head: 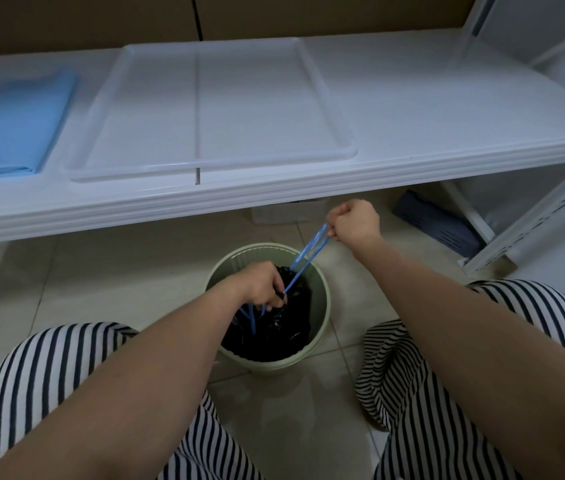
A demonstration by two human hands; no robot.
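Our left hand grips the bunched mouth of the black bin bag, which sits in the green bin directly beneath it. Our right hand, raised up and to the right, closes in a fist round the blue drawstring, taut between both hands. A white shelf with a tray runs beyond.

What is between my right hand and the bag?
A taut blue drawstring spans from the right hand down to the black bag in the bin, in the head view.
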